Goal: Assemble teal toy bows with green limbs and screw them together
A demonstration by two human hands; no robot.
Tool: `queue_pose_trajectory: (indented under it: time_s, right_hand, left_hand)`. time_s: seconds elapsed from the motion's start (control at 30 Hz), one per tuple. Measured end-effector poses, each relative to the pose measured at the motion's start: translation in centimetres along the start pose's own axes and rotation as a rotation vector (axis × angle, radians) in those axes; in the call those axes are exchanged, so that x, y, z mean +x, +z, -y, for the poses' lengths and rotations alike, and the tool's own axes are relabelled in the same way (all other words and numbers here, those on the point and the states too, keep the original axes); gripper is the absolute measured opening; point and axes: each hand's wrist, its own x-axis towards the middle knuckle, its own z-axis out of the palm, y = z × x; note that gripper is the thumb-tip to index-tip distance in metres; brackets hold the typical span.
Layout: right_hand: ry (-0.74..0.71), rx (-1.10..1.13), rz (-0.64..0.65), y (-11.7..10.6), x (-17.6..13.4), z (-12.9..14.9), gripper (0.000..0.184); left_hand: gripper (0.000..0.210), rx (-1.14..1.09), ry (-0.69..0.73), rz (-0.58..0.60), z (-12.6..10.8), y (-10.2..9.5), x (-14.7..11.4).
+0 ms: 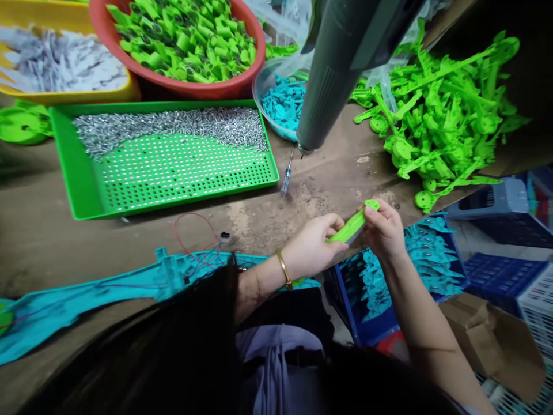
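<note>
Both hands hold one long, narrow bright-green plastic part (pixel 349 228) above the table's front edge. My left hand (pixel 314 242), with a gold bracelet at the wrist, pinches its lower left end. Closed on the upper right end is my right hand (pixel 386 227); a rounded green tip shows past the thumb. Left of the hands, a long turquoise plastic shell (pixel 147 282) with thin wires lies along the table, partly behind my forearm and dark hair. A small screwdriver (pixel 286 181) with a clear blue handle lies beyond the hands, under a grey hanging power screwdriver (pixel 322 109).
A green perforated tray (pixel 173 199) holds many screws. Behind stand a red basin (pixel 133 72) of green parts, a yellow bin (pixel 133 87) and a clear bowl (pixel 276 128) of turquoise pieces. Green parts (pixel 444 115) are heaped right; a blue crate (pixel 360 334) of turquoise parts sits below.
</note>
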Motion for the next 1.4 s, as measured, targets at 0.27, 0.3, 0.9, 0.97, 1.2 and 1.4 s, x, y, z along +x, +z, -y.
queue_pose_trajectory:
  time_s: [0.27, 0.3, 0.9, 0.97, 1.2, 1.4]
  right_hand:
    - [0.088, -0.030, 0.074, -0.2, 0.1, 0.3, 0.043]
    - [0.159, -0.039, 0.177, -0.3, 0.0, 0.3, 0.045]
    - [0.044, -0.078, 0.342, 1.0, -1.0, -1.8, 0.028]
    - [0.022, -0.041, 0.315, 1.0, -1.3, -1.7, 0.026]
    - [-0.023, -0.045, 0.421, 2.7, -3.5, -1.9, 0.035]
    - [-0.119, -0.011, 0.397, 3.2, -3.4, -2.6, 0.016]
  left_hand:
    - [0.018, 0.043, 0.045, -0.012, 0.4, -0.2, 0.4]
    - [0.016, 0.068, 0.059, -0.011, 0.3, -0.3, 0.3]
    - [0.018, 0.816, 0.126, 0.014, 0.0, -2.8, -2.2]
    - [0.022, 0.886, 0.110, 0.034, 0.0, -3.3, -2.7]
    - [0.022, 0.929, 0.182, 0.073, 0.2, -3.6, -3.2]
    - [0.028, 0.987, 0.197, 0.033, 0.3, -3.1, -3.4]
